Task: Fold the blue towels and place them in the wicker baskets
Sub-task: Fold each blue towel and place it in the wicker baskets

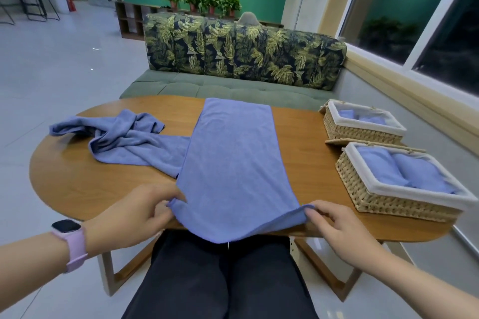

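towel (233,163) flat lengthwise on bench (77,176), near edge over the rim | left hand (134,215) fingers pinch its near-left corner | right hand (337,225) fingers pinch near-right corner | crumpled towel (124,137) left | baskets (388,204) right, holding folded towels

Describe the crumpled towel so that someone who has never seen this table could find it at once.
Start at the oval wooden table in front of the sofa. On its left part, beside the long flat towel that both hands hold by the near corners, lies the crumpled towel. It is the only blue towel left twisted and bunched: the others are spread smooth or folded in the baskets.
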Tool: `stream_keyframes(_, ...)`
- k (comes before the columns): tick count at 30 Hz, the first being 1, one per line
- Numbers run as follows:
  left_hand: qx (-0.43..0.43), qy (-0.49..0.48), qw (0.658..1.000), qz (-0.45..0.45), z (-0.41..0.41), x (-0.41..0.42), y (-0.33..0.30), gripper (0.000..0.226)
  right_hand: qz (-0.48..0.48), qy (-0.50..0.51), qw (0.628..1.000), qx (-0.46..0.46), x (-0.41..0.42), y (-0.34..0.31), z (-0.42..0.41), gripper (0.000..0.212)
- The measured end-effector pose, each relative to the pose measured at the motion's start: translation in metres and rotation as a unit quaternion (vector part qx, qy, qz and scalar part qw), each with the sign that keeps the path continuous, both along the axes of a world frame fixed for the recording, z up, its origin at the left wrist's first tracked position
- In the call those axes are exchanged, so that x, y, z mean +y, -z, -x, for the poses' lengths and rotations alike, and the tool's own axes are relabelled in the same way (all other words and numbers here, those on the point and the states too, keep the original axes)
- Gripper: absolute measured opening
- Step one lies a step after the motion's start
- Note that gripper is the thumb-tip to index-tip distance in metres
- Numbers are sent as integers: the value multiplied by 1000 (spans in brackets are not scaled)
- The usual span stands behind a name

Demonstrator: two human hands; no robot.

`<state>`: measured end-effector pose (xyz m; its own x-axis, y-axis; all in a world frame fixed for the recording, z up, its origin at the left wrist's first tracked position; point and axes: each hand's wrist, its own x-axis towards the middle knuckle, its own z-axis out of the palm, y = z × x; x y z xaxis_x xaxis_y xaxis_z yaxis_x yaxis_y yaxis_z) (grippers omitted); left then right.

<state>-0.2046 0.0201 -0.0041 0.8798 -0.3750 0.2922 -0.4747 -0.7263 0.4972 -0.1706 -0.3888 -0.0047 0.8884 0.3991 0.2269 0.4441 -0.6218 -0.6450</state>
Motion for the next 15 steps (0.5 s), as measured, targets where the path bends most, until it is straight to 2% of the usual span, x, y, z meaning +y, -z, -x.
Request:
stream_keyframes(1, 16, -26, 998, 61, -7, -4, -6, 14, -39, 15, 999, 8, 1, -6, -8, 28)
stream_keyframes(4, 19, -77, 982, 172, -36, -16, -27, 36, -147, 60, 987, 29, 5, -20, -43, 29)
stream_keyframes(7, 6, -147, 957, 248, -77, -26, -42, 33, -200, 109, 973, 40, 15, -33, -85, 27)
stream_keyframes(10, -12, -177, 943, 282, -123, -32, -48, 28, -224, 133, 965, 20, 24, -44, -131, 28)
stream_keyframes(15, -31, -246, 921, 299, -208, -38, -49, 38, -225, 187, 956, -9, 40, -54, -229, 35)
